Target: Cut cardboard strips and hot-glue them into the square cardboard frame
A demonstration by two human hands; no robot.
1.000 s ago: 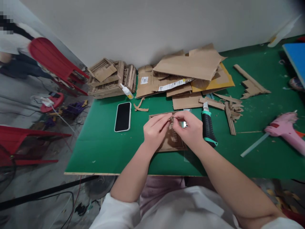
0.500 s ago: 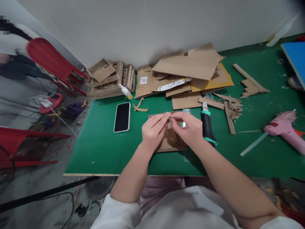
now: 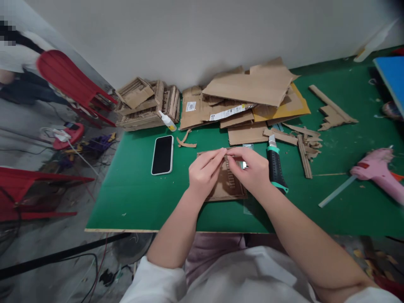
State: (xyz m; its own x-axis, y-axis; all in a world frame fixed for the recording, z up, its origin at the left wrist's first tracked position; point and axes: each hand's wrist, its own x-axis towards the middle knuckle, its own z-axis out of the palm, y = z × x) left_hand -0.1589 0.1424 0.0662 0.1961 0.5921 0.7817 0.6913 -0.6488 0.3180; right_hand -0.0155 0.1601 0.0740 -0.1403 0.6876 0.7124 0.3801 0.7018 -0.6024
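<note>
My left hand [image 3: 203, 173] and my right hand [image 3: 253, 166] meet over a shallow cardboard panel [image 3: 221, 191] with a raised edge. Pinched between the fingertips of both hands is a small cardboard strip [image 3: 226, 158], mostly covered by the fingers. A row of corrugated ridges [image 3: 231, 179] runs along the panel below the right fingers. Just right of my right hand lies a utility knife [image 3: 275, 166] with a black and teal handle, its blade pointing away from me.
A phone [image 3: 162, 155] and a small white glue bottle [image 3: 167, 121] lie to the left. Behind are stacked cardboard frames [image 3: 139, 115] and cardboard sheets [image 3: 249, 88]. Cardboard scraps [image 3: 304, 151] and a pink glue gun [image 3: 374, 166] are to the right. Another person [image 3: 19, 63] is at far left.
The hands and the strip keep almost the same position. The whole view has shifted very slightly.
</note>
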